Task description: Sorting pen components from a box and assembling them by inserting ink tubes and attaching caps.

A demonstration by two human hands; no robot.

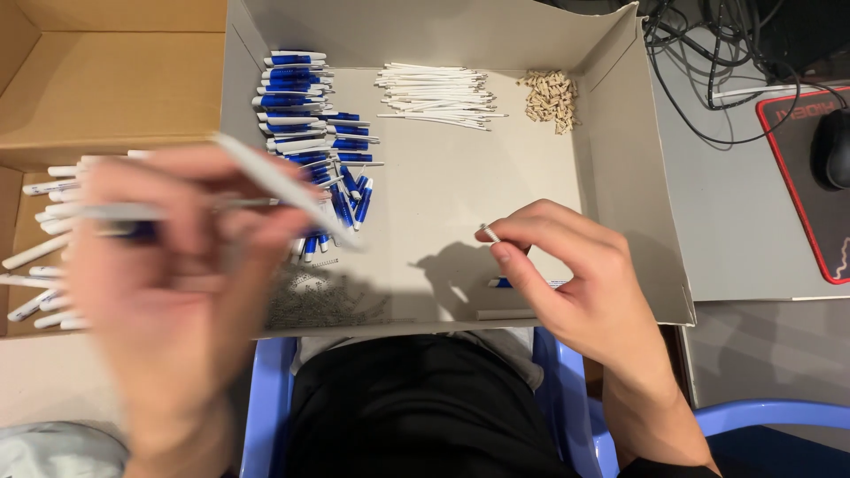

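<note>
Head view: the left hand (168, 265), motion-blurred, pinches a white pen barrel (283, 190) over the left edge of the grey tray (620, 177); the right hand (575, 274) pinches a small white part (489, 233) above the tray's bare middle. A fast swing of the blurred hand could, I judge, knock the blue-and-white pens (305, 106) stacked just beside it, or scatter the springs (323, 301) near the front wall. The tiny part could slip and roll among them. Open room lies mid-tray; white tubes (438, 93) and tan tips (549, 99) sit well apart at the back.
</note>
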